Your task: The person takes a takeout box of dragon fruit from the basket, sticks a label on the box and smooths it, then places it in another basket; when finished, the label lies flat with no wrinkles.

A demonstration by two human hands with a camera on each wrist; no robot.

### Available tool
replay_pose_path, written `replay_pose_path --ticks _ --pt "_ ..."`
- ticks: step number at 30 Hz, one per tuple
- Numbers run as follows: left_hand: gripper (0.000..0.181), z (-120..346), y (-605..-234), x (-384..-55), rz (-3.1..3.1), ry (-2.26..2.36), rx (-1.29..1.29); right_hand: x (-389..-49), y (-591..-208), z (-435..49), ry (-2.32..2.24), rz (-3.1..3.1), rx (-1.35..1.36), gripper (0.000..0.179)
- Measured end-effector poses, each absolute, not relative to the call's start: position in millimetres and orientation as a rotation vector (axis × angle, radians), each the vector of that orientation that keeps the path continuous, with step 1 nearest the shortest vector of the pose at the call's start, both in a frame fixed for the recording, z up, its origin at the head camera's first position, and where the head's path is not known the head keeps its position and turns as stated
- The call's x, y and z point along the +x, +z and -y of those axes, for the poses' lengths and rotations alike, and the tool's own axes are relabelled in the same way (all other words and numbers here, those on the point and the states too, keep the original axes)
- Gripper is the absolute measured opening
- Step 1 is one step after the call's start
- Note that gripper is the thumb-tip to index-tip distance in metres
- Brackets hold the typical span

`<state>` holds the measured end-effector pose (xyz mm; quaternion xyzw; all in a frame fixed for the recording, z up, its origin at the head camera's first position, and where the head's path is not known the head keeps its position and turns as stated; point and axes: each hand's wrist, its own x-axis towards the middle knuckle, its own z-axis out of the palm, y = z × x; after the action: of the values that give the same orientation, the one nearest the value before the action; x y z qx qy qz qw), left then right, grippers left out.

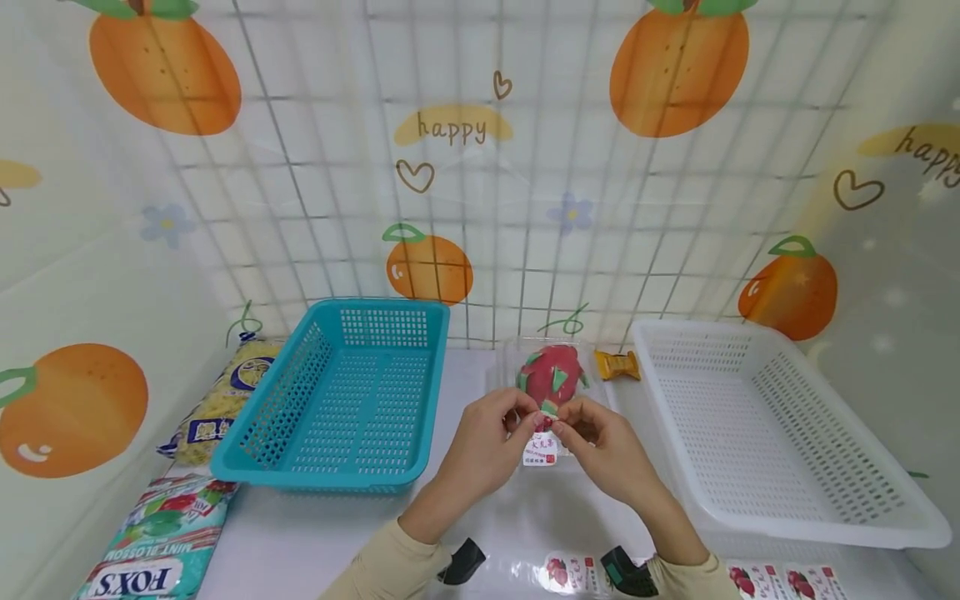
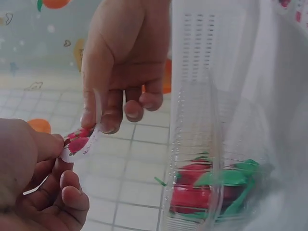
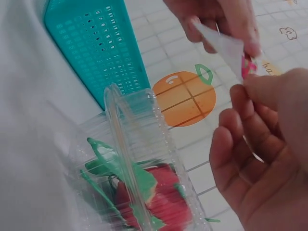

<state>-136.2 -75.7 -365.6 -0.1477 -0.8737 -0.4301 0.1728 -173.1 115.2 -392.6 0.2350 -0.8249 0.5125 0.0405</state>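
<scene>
With fingers (image 3: 225, 144) of left hand (image 1: 483, 442) and right hand (image 1: 609, 454) both pinching, held bent label (image 2: 78, 144) between them, near clear box (image 2: 216, 120) containing dragon fruit (image 1: 553, 371) beyond. Likely risked creasing through uneven pull, or sticking to fingers through any exposed adhesive.

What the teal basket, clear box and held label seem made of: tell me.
Teal basket: probably moulded plastic, satin, with regular perforations. Clear box: likely thin plastic, glossy and see-through, with ribbed walls. Label: paper or thin film, since it curves; white back, printed front, finish unclear.
</scene>
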Motion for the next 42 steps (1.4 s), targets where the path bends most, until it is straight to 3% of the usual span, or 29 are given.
replay_pose_path --ticks 10,24,30,42 --pt "0.009 62.9 -359.6 -163.2 2.441 -1.313 -0.324 -177.0 -396.6 -112.8 1.55 2.575 0.617 0.02" --pt "0.015 51.2 -361.1 -192.7 2.471 -1.375 -0.232 -184.4 -400.4 -113.6 1.405 2.556 0.389 0.007" --pt "0.015 49.7 -362.6 -206.9 2.491 -1.346 -0.219 -186.8 -401.7 -113.4 1.371 2.477 0.313 0.014" --pt "0.014 48.0 -367.1 -227.3 2.484 -1.327 -0.24 -198.7 -411.2 -117.4 1.28 2.399 0.359 0.007"
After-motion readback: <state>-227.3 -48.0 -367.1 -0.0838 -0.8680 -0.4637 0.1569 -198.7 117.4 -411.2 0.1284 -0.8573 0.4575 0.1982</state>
